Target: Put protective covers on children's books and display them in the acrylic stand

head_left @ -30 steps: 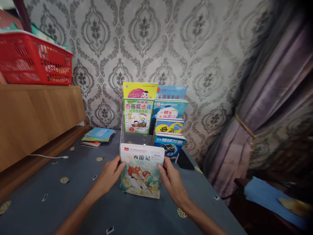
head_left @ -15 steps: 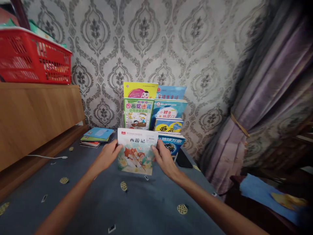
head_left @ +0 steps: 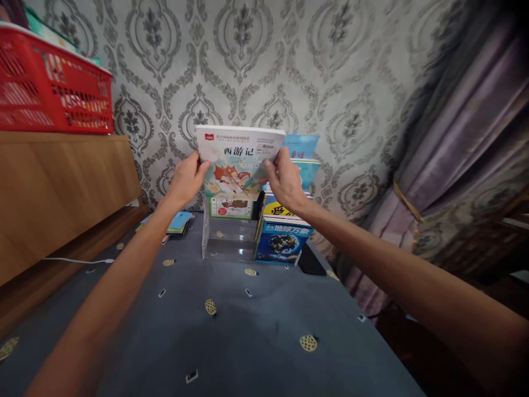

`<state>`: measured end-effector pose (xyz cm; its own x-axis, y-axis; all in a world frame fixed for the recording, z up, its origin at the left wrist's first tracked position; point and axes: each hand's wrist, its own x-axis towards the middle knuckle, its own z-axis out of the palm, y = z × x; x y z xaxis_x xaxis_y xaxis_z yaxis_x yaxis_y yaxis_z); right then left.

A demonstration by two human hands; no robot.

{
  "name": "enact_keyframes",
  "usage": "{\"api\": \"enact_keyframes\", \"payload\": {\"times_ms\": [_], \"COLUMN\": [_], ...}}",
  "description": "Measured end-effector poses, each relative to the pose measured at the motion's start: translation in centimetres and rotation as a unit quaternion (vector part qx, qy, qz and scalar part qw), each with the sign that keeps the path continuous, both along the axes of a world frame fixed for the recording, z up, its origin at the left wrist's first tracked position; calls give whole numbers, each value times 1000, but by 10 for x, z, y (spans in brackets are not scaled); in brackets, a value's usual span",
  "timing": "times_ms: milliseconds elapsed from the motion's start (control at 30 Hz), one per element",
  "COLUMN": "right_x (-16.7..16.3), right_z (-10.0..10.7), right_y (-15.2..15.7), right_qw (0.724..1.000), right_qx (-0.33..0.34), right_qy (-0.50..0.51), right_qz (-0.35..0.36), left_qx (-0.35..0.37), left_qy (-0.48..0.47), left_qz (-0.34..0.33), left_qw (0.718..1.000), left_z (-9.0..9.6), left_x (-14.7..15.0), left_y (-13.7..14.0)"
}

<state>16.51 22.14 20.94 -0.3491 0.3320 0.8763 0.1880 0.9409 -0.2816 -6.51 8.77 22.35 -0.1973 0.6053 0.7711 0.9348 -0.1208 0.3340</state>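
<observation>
Between my two hands is a white-topped picture book (head_left: pixel 235 162), its illustrated cover facing me. My left hand (head_left: pixel 188 177) grips its left edge and my right hand (head_left: pixel 285 179) its right edge, thumbs on the cover. The book is raised in front of a clear tiered book rack (head_left: pixel 229 247), over its left column. Below the book shows the lower part of a green-bordered book (head_left: pixel 231 208). In the rack's right column stand a dark blue book with a globe (head_left: pixel 283 242), a yellow and blue book (head_left: pixel 279 208) and light blue books (head_left: pixel 306 146) behind.
A black phone-like slab (head_left: pixel 312 260) lies right of the rack. Several thin books (head_left: pixel 179 220) are stacked at the left, partly behind my left arm. A white cable (head_left: pixel 78 259) runs from a wooden cabinet (head_left: pixel 66 187) bearing a red basket (head_left: pixel 61 91). A curtain (head_left: pixel 438 165) hangs at right.
Both hands have lifted the book up and toward the rack. It now covers the upper left books, while the rack's clear lower left tiers have come into sight.
</observation>
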Motion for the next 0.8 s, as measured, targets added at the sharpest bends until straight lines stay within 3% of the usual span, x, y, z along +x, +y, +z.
{"api": "enact_keyframes", "payload": {"times_ms": [333, 800], "right_x": [-4, -17], "right_z": [-22, -35], "right_y": [15, 20], "right_qw": [1000, 998], "right_qx": [-21, -60], "right_qy": [-6, -21], "right_qz": [5, 13], "left_qx": [-39, -18], "left_qy": [18, 47], "left_qz": [27, 39], "left_qw": [999, 998], "left_z": [-18, -37], "left_x": [4, -13], "left_y": [13, 31]}}
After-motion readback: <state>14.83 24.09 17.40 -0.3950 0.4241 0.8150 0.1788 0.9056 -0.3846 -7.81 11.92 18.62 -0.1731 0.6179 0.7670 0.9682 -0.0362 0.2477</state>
